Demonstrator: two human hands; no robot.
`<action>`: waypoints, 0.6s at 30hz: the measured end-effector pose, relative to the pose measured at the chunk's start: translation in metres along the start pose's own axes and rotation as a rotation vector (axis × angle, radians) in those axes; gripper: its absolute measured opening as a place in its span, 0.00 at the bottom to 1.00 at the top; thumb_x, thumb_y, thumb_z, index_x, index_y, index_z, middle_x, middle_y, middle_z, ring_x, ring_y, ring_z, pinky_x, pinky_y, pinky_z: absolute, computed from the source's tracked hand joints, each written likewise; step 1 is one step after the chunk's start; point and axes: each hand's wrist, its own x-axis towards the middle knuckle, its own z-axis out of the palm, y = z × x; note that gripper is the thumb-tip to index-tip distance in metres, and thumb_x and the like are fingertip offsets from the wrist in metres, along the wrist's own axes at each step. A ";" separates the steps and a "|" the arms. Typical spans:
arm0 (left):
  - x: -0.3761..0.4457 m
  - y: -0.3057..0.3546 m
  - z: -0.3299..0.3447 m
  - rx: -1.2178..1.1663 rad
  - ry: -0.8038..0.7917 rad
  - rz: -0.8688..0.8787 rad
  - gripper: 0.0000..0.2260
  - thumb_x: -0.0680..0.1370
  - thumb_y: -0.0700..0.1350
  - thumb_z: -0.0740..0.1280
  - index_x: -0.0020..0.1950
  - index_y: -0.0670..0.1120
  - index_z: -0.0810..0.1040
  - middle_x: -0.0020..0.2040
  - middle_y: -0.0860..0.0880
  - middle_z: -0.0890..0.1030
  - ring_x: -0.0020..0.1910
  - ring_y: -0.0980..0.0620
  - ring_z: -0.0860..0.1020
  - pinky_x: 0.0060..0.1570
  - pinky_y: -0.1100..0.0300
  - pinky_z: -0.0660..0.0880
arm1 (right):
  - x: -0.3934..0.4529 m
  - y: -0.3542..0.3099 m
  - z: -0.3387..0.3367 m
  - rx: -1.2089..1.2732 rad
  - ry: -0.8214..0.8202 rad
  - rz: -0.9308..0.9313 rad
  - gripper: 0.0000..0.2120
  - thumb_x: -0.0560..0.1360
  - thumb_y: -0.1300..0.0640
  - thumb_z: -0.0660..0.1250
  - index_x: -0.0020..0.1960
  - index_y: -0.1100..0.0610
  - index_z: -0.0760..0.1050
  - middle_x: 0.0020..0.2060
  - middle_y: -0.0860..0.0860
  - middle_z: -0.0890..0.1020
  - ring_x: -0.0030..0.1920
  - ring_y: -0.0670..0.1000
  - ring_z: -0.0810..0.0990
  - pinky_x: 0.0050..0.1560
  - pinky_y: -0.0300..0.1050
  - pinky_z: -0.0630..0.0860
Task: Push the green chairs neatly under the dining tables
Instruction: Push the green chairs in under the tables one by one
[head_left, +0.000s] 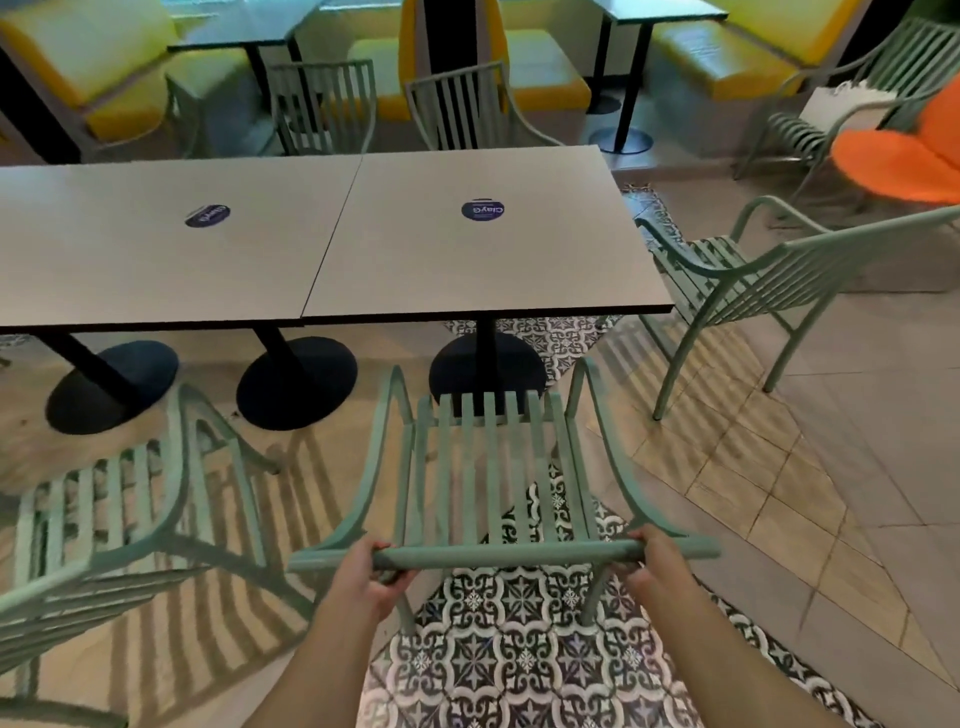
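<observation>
Green chair (488, 467) gripped by both hands, left (363, 571) and right (657, 564), facing two tables (332, 239).

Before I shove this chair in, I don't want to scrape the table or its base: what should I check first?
1. Both hands on the top rail: ok, left hand and right hand grip the chair.
2. Chair squared to the table: ok, roughly.
3. Base ahead of the seat: not ok, the seat may meet it.
4. Armrests pass under the tabletop: cannot tell.
5. Left chair clear: ok, apart.
</observation>
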 end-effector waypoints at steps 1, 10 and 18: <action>0.003 0.004 0.005 -0.002 -0.002 0.002 0.05 0.77 0.35 0.61 0.42 0.39 0.68 0.46 0.38 0.73 0.55 0.41 0.72 0.54 0.44 0.72 | 0.002 -0.001 0.006 0.004 0.007 -0.007 0.05 0.77 0.64 0.64 0.50 0.61 0.68 0.54 0.59 0.74 0.43 0.57 0.77 0.43 0.52 0.77; 0.020 0.044 0.043 -0.015 0.011 -0.011 0.04 0.77 0.35 0.62 0.44 0.39 0.68 0.51 0.39 0.73 0.65 0.39 0.72 0.52 0.45 0.73 | 0.013 -0.010 0.062 0.059 0.050 -0.036 0.07 0.74 0.67 0.65 0.49 0.61 0.68 0.58 0.59 0.74 0.59 0.59 0.77 0.60 0.57 0.76; 0.043 0.080 0.074 0.010 0.001 0.008 0.09 0.76 0.34 0.64 0.55 0.39 0.68 0.53 0.37 0.72 0.46 0.38 0.75 0.48 0.44 0.76 | 0.030 -0.021 0.102 0.067 0.030 -0.060 0.08 0.75 0.68 0.63 0.50 0.59 0.67 0.61 0.60 0.71 0.58 0.60 0.75 0.59 0.58 0.76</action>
